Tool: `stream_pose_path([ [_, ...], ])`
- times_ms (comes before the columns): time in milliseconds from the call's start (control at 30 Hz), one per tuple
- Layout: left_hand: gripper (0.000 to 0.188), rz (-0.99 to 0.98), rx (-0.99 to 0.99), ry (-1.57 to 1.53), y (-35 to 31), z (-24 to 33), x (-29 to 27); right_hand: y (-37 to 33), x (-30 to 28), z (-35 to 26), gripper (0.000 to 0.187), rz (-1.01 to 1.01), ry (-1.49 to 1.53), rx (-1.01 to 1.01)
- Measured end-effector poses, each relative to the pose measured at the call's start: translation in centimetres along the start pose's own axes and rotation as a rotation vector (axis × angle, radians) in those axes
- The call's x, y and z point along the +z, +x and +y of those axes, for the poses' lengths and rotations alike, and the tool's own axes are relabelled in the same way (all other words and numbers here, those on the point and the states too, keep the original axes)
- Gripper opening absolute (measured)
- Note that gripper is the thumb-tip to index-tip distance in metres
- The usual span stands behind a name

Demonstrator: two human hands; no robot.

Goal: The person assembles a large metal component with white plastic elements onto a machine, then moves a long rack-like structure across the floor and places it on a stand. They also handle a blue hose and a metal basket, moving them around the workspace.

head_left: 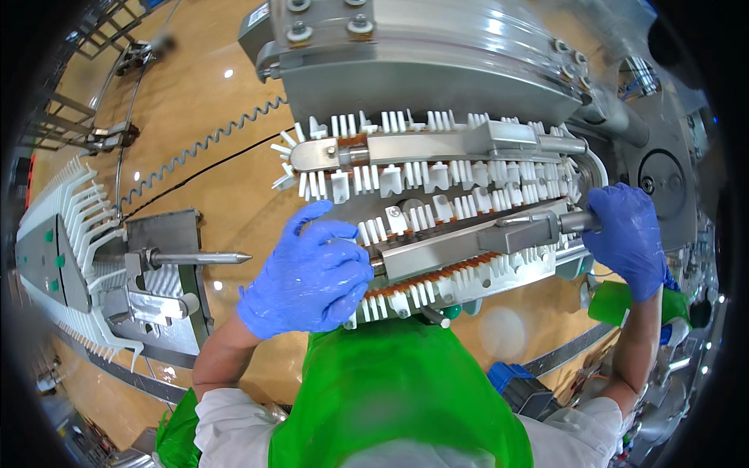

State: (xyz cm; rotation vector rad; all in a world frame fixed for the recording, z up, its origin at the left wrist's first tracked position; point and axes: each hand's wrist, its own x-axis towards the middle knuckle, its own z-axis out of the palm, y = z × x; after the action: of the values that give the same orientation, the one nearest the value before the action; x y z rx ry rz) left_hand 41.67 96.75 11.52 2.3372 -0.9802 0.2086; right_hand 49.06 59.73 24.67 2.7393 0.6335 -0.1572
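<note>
Fingers of your left hand (pixel 308 277) are curling against the left end of the lower conveyor arm (pixel 437 255), left of centre in the frame; the uppermost one is standing apart from the others, and whether they are pinching anything cannot be told from this view. At frame right, your right hand (pixel 626 234) is wrapping around the metal rod (pixel 579 221) at the arm's other end, its fingers pressing together.

The arm is lying across the middle of the frame, just above your green apron (pixel 406 382). Its long axis is slanting gently from lower left to upper right, the rod pointing right. White pegs (pixel 422 293) are lining its edges. Above it, the upper conveyor arm (pixel 421 148) is stretching nearly level, rounded tip pointing left. Near the top edge, beside the metal housing (pixel 437 82), a small pale label (pixel 257 15) is showing print too small to read.
</note>
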Motion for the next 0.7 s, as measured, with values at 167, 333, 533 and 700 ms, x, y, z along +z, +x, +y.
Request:
stream_pose_path([
  [167,0.019,0.407,-0.478,-0.144,-3.4,0.5,-0.6,1.9,4.8,1.0,0.019,0.185,0.027,-0.007],
  [333,0.025,0.584,-0.757,-0.682,-4.0,1.9,2.7,1.4,5.3,2.0,0.014,0.242,0.031,-0.087],
  [533,0.026,0.635,-0.953,-0.759,-5.2,3.2,5.6,1.6,2.8,1.8,0.016,0.214,0.018,-0.218],
  [700,0.022,0.692,-0.978,-0.712,-4.9,3.2,5.3,1.1,6.6,2.4,0.011,0.305,0.030,-0.131],
])
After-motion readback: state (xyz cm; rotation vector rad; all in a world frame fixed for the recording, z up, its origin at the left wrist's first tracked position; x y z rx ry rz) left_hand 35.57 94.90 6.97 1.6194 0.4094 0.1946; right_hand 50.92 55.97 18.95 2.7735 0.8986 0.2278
